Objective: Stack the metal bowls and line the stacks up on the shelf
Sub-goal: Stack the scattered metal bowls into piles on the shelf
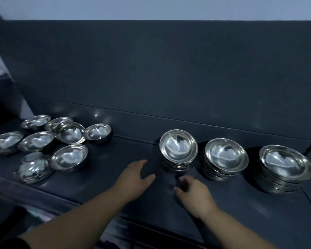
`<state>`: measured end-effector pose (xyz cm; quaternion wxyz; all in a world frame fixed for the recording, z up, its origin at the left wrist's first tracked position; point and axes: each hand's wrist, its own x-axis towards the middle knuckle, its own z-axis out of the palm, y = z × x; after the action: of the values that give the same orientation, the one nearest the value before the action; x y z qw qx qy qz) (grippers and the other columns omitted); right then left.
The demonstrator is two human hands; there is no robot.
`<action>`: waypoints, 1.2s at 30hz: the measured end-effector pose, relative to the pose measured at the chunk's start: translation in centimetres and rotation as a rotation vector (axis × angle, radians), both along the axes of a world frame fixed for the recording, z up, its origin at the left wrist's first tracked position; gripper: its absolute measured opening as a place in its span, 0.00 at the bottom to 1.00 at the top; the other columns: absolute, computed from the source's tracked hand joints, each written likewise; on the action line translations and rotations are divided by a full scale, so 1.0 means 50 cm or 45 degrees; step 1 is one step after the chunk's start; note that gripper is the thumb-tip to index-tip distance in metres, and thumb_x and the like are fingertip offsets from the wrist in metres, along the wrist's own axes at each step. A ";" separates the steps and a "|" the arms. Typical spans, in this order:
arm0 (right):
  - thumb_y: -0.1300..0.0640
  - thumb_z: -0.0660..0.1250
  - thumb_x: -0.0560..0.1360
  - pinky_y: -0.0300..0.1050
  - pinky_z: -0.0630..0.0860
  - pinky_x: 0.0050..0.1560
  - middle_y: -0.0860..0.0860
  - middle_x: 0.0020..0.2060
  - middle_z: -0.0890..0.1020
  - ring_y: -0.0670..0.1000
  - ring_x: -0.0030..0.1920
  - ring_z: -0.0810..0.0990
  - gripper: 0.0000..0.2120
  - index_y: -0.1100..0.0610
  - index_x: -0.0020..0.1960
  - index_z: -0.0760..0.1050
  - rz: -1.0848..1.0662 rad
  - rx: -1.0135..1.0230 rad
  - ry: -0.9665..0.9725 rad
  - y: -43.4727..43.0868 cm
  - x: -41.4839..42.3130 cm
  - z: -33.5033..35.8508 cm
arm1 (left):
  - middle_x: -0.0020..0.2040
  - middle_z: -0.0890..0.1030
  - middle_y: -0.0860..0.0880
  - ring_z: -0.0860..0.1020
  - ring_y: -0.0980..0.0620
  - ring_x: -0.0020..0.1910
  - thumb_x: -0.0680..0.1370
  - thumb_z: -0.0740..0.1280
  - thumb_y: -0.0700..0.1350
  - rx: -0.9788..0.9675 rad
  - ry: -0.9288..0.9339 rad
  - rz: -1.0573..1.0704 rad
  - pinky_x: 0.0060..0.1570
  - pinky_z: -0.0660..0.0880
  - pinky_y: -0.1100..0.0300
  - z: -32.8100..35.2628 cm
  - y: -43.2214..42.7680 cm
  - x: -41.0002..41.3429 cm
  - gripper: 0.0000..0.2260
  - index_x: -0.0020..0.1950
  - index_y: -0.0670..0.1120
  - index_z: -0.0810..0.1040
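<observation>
Hovering empty and loose-fingered, my left hand (135, 174) and right hand (191, 190) are hanging before the leaning stack of shiny round metal bowls (178, 150). I am likely readying to straighten it.

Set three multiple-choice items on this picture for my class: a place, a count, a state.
1. Where do the loose bowls lie on the shelf?
A. Left of the stacks
B. Right of the stacks
C. Between the stacks

2. How many stacks stand there?
A. Two
B. Three
C. Five

3. What do the left hand and right hand hold?
A. One bowl each
B. One bowl together
C. Nothing

Answers:
1 A: the scattered bowls lie at the left end.
2 B: three stacks stand in a row.
3 C: both hands are empty.
</observation>
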<state>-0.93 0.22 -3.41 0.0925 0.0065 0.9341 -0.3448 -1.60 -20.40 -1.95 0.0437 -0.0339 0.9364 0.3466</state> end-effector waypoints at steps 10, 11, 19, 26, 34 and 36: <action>0.45 0.70 0.74 0.36 0.67 0.66 0.48 0.65 0.78 0.48 0.66 0.75 0.26 0.49 0.70 0.72 0.329 0.064 0.089 -0.185 -0.019 0.031 | 0.73 0.64 0.50 0.64 0.53 0.72 0.76 0.67 0.54 -0.309 0.196 0.106 0.71 0.60 0.62 0.015 -0.215 0.070 0.29 0.75 0.50 0.65; 0.45 0.70 0.74 0.36 0.67 0.66 0.48 0.65 0.77 0.47 0.66 0.74 0.26 0.49 0.70 0.71 0.345 0.055 0.093 -0.209 -0.022 0.034 | 0.73 0.65 0.50 0.65 0.53 0.71 0.76 0.67 0.53 -0.275 0.225 0.121 0.71 0.60 0.63 0.018 -0.237 0.072 0.28 0.75 0.50 0.65; 0.41 0.68 0.74 0.39 0.68 0.68 0.47 0.66 0.77 0.48 0.66 0.74 0.26 0.49 0.69 0.72 0.287 -0.059 0.090 -0.435 -0.047 0.032 | 0.71 0.70 0.48 0.68 0.49 0.70 0.71 0.65 0.56 -0.213 0.431 0.266 0.70 0.64 0.56 0.049 -0.466 0.062 0.28 0.69 0.48 0.73; 0.43 0.68 0.75 0.42 0.69 0.65 0.49 0.66 0.78 0.51 0.66 0.76 0.28 0.52 0.72 0.68 -0.040 -0.266 0.000 -0.625 -0.075 0.024 | 0.77 0.60 0.49 0.58 0.50 0.76 0.67 0.67 0.64 -0.226 0.181 0.209 0.74 0.57 0.56 0.005 -0.686 0.044 0.40 0.76 0.51 0.62; 0.54 0.69 0.76 0.46 0.77 0.57 0.45 0.52 0.81 0.49 0.51 0.81 0.23 0.53 0.70 0.70 -0.255 -0.284 -0.071 -0.694 -0.074 -0.009 | 0.78 0.49 0.57 0.52 0.52 0.77 0.69 0.73 0.61 -0.207 0.076 -0.102 0.74 0.56 0.58 -0.027 -0.749 0.026 0.42 0.77 0.55 0.57; 0.57 0.67 0.76 0.54 0.81 0.54 0.45 0.52 0.82 0.51 0.47 0.83 0.24 0.53 0.71 0.70 -0.335 -0.340 -0.095 -0.689 -0.074 -0.011 | 0.78 0.49 0.57 0.50 0.53 0.77 0.69 0.73 0.60 -0.220 0.089 -0.177 0.74 0.56 0.58 -0.026 -0.744 0.028 0.42 0.77 0.56 0.56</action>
<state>-4.63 -34.23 -3.95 0.0813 0.1292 0.8670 -0.4743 -0.22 -57.59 -3.26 0.0320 0.0395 0.9638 0.2616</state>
